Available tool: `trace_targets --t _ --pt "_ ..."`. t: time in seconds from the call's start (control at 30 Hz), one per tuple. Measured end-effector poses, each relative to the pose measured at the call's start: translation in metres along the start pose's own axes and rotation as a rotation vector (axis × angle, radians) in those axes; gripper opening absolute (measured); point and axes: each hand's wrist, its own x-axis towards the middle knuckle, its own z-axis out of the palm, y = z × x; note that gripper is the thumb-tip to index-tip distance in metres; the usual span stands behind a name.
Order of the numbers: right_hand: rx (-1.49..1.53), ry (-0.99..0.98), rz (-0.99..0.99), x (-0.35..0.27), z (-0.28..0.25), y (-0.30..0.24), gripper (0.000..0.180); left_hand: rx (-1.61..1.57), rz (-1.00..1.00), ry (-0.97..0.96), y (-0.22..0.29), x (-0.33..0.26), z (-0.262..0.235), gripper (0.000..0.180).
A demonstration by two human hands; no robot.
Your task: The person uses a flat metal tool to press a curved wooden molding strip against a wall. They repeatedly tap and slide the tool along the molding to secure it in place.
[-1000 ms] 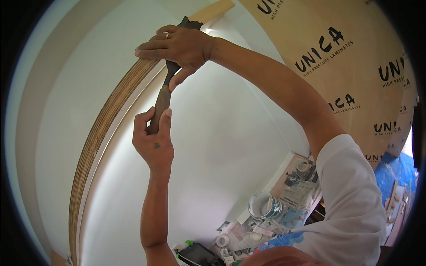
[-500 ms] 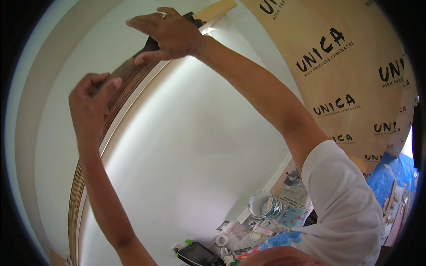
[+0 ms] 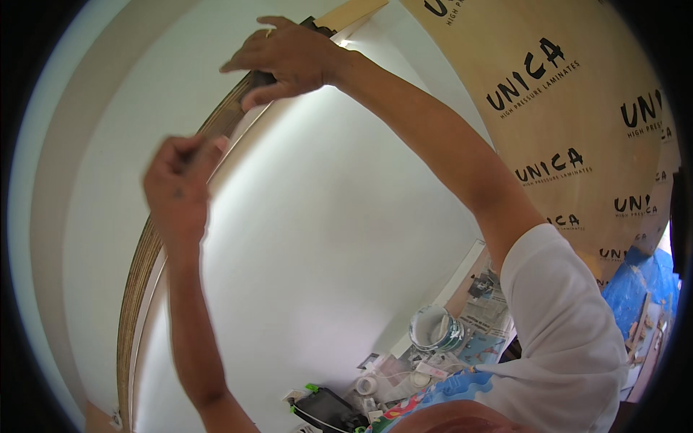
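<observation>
A long layered wood edge (image 3: 144,267) runs up along the wall, bent by the lens. My left hand (image 3: 180,184) is closed, thumb and fingers pinching the end of a dark brown flat strip (image 3: 227,119), which is blurred. From there the strip slants up across the wood edge toward my right hand (image 3: 292,58). With fingers and thumb spread, that hand lies over the strip's upper part and the edge, and a ring shows on one finger. Its palm hides where strip and wood meet. Past its wrist a dark piece (image 3: 317,27) sticks out.
Below right, a paint-smeared bucket (image 3: 435,328) stands on newspaper (image 3: 485,310), near a roll of tape (image 3: 366,385) and a black bag (image 3: 328,410) with green clips. A large tan printed sheet (image 3: 534,130) stands at right, with blue plastic (image 3: 642,289) below it.
My left hand has moved right and slightly down, bringing its end of the strip across the wood edge. The right hand has shifted slightly right, still spread. The whole view has moved a little.
</observation>
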Motion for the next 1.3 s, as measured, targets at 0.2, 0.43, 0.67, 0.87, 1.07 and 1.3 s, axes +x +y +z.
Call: trace_targets --t 0.2,0.43,0.67,0.87,1.07,1.3 --pt "0.026 0.192 -0.109 -0.015 0.023 -0.021 0.078 -0.013 0.124 0.155 -0.037 -0.047 0.052 0.029" --pt "0.145 0.228 0.01 -0.011 0.025 -0.046 0.06 -0.112 -0.026 0.056 -0.028 -0.065 0.078 0.036" --pt "0.054 0.234 -0.115 -0.028 0.02 -0.035 0.063 -0.192 0.114 0.006 -0.036 -0.093 0.111 0.051" --pt "0.08 0.256 0.021 -0.016 0.026 -0.041 0.069 -0.18 0.017 0.009 -0.027 -0.071 0.083 0.048" --pt "0.176 0.163 0.236 0.006 0.02 -0.05 0.074 -0.045 -0.022 -0.04 -0.011 -0.041 0.035 0.048" --pt "0.255 0.257 0.455 0.042 0.008 -0.05 0.076 0.045 -0.002 -0.125 0.027 0.011 -0.02 0.047"
